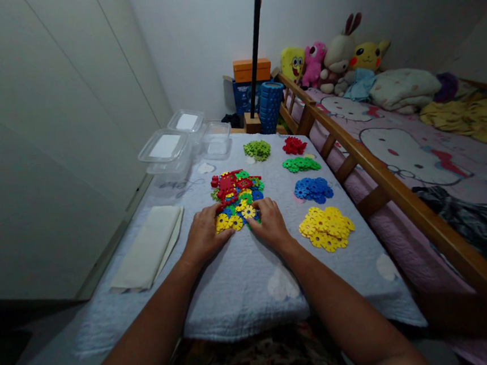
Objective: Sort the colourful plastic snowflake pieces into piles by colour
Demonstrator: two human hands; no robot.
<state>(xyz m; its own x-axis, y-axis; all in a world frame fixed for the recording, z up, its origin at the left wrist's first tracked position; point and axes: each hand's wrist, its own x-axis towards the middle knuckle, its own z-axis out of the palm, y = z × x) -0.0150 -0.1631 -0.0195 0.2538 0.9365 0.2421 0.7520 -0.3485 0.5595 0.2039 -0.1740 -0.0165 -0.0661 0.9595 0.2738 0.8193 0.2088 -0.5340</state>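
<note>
A flat assembly of interlocked plastic discs (236, 193) in red, blue, yellow and green lies in the middle of a table under a pale quilted cloth (244, 284). My left hand (205, 234) rests palm down at its near left edge, fingers curled onto yellow discs. My right hand (269, 221) rests at its near right edge, fingertips pressed on the discs. To the right lie sorted piles: yellow (326, 228), blue (313, 189), dark green (301, 164), red (294, 145) and light green (257, 150).
Clear plastic boxes with lids (168, 149) stand at the table's far left. A folded white cloth (149, 245) lies on the left. A wooden bed rail (380, 182) runs along the right. A black pole (256, 45) rises behind the table.
</note>
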